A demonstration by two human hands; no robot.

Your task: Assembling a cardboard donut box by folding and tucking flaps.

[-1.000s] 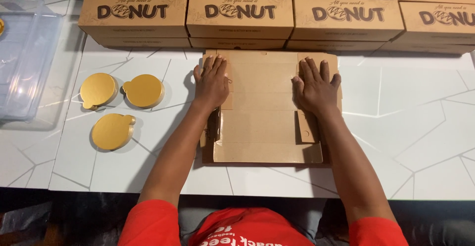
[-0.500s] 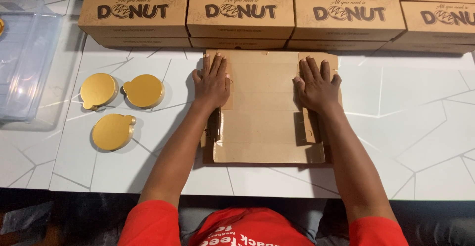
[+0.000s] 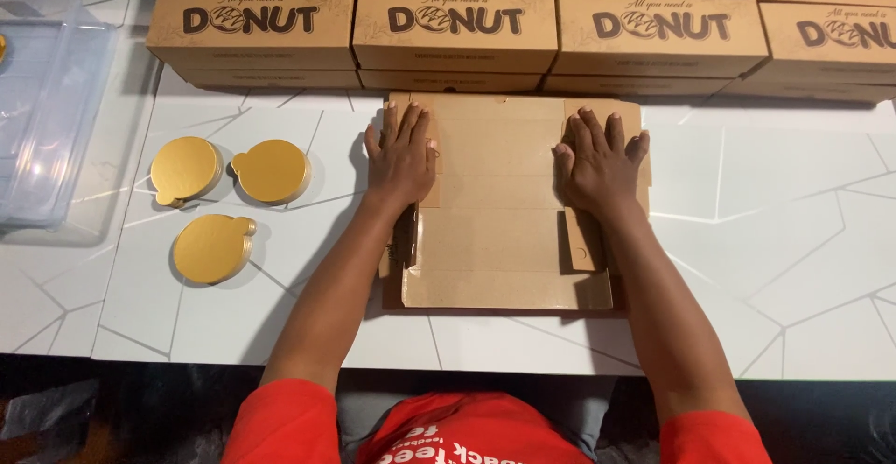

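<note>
A flat, unfolded brown cardboard box blank (image 3: 504, 212) lies on the white table in front of me. My left hand (image 3: 399, 154) presses palm-down on its left side flap, fingers spread. On the right side flap rests my right hand (image 3: 602, 161), also flat with fingers apart. Neither hand grips anything. Side tabs of the blank show beside each wrist.
Rows of closed brown printed boxes (image 3: 457, 30) stand stacked along the back of the table. Three round gold cake boards (image 3: 229, 203) lie to the left. A clear plastic bin (image 3: 42, 119) sits at the far left. White marbled tabletop (image 3: 775, 240) extends right.
</note>
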